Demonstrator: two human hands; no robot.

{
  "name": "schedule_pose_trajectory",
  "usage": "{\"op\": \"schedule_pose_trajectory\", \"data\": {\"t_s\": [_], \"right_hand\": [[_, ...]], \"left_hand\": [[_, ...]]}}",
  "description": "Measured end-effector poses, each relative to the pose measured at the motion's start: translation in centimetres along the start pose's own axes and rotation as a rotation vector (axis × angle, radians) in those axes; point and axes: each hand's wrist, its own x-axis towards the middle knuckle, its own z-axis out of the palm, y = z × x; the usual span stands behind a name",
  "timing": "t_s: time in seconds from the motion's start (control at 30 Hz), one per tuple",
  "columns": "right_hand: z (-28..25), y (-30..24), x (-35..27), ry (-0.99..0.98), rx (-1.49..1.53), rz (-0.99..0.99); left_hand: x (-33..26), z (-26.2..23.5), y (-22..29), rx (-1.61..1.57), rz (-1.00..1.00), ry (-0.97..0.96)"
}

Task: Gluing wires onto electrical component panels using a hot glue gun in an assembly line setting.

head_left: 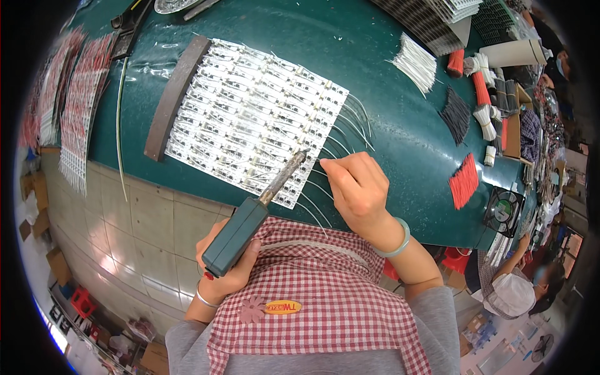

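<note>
Two hands are at work over a broad, flat white panel of many small circuit boards, which lies askew on the dark green surface, its lower right corner nearest the person's body. The left hand is wrapped around a dark green, box-bodied soldering iron, whose discoloured metal shaft reaches over the panel toward its right edge; whether the tip touches a board cannot be told. The right hand has its thumb and forefinger drawn together just beside that edge, among thin, curved white wires trailing off the boards; I cannot tell if one is caught in the pinch. A long, dark brown bar lies along the panel's left side. The panel should prove light for its spread, thin and fairly stiff, yet likely to flex or snap between boards if lifted by one corner, so it is best taken flat by two opposite bare margins, clear of parts and joints. The wires look soft and springy, weighing almost nothing, and would be best pinched close to the end, since pulling on them could strain a joint. The iron is probably the heaviest of these and should be held only by its smooth casing, as the metal shaft may be hot.
</note>
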Motion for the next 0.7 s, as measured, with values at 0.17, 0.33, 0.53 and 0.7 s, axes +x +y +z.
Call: {"op": "schedule_pose_trajectory", "data": {"t_s": [0.17, 0.33, 0.53, 0.7], "right_hand": [[0.0, -0.1, -0.1, -0.025, -0.002, 0.007], [0.0, -0.1, -0.3, -0.042, -0.011, 0.005], [0.1, -0.1, -0.3, -0.050, -0.011, 0.005], [0.1, -0.1, -0.3, -0.053, -0.007, 0.001]], "left_hand": [[-0.2, 0.0, -0.1, -0.021, -0.037, -0.013], [0.9, -0.2, 1.4, 0.031, 0.070, 0.004], [1.5, -0.5, 2.0, 0.088, 0.144, -0.042], [1.5, -0.4, 2.3, 0.053, 0.094, -0.042]]}}
